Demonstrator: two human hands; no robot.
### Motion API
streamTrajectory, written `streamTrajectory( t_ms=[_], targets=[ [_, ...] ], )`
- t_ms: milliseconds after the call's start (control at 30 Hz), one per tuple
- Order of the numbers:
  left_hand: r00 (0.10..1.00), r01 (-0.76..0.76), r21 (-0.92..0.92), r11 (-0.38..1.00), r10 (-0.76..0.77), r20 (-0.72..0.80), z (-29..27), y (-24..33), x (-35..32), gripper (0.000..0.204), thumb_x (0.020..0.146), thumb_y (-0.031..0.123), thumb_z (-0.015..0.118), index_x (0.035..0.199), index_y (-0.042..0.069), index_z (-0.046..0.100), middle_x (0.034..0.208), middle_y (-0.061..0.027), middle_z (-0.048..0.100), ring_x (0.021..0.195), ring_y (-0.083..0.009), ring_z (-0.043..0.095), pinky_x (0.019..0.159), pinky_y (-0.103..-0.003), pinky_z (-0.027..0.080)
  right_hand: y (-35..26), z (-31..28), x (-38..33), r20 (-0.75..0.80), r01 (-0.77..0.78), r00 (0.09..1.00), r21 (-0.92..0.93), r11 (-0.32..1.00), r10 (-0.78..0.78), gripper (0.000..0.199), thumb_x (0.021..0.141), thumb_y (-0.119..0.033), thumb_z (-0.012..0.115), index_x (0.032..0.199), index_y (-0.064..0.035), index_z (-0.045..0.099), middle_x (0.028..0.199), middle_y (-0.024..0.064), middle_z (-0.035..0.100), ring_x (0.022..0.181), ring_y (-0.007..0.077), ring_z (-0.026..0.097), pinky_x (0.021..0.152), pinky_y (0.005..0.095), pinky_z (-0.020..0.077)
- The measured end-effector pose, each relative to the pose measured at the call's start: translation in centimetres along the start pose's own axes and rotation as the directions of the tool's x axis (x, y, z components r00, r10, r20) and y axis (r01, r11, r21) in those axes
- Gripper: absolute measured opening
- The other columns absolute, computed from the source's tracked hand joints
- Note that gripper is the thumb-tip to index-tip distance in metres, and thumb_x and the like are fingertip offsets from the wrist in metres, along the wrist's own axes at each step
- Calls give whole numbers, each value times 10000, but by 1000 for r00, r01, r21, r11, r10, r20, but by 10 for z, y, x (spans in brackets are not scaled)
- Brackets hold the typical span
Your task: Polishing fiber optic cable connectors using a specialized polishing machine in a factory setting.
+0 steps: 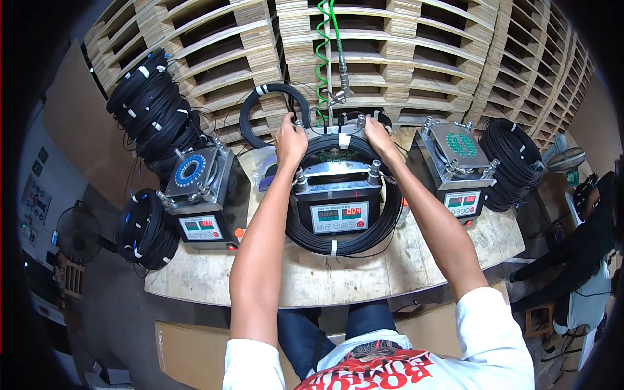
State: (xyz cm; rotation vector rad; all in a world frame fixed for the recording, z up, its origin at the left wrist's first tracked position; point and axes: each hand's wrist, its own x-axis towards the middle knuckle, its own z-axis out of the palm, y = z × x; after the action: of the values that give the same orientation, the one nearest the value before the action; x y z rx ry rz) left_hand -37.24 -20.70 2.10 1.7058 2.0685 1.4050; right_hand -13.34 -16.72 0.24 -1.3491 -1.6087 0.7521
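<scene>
A large coil of black cable [335, 246], bound with white tape, lies looped around the middle bench machine [338, 201]. The machine has a lit digital panel, a flat metal top plate and knobbed corner posts. At its far left corner my left hand [290, 141] is closed beside a metal knob [299, 124]; whatever it pinches is hidden. My right hand [377, 135] is closed at the far right corner, against another metal knob [361, 121]. Its fingertips are mostly out of sight. Both forearms reach over the coil's sides.
Similar machines stand left [198, 195] and right [458, 169]. Cable coils are stacked at the far left [153, 110], near left [146, 227] and right [513, 162]. One coil [246, 123] leans behind my left hand. A green air hose [338, 39] hangs before wooden pallets [416, 39].
</scene>
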Motion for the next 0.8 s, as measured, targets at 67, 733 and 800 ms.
streamTrajectory(
  t_ms=[67,733,800],
  targets=[
    [999,-14,-81,997,18,48,7,6,0,495,913,256,582,1386,121,542,1019,-229,706,1018,-393,670,920,-460,490,1,-2,-3,-88,-66,995,-235,970,47,565,1001,-452,325,1312,-31,539,1268,336,582,1208,494,548,1036,509,427],
    [955,171,-18,985,-161,249,-3,24,-8,600,917,331,567,1486,240,397,1333,-285,552,1213,-459,563,1013,-524,452,9,-1,7,-167,-147,979,-189,971,116,536,915,-529,545,1308,-167,574,1298,190,639,1221,411,585,1014,466,448],
    [953,193,23,981,-193,232,-3,26,-7,600,927,415,552,1484,244,406,1341,-279,559,1242,-456,543,1043,-525,426,8,-1,2,-155,-84,986,-171,982,57,539,908,-536,542,1300,-168,578,1281,204,644,1225,412,581,1009,472,451]
  ],
)
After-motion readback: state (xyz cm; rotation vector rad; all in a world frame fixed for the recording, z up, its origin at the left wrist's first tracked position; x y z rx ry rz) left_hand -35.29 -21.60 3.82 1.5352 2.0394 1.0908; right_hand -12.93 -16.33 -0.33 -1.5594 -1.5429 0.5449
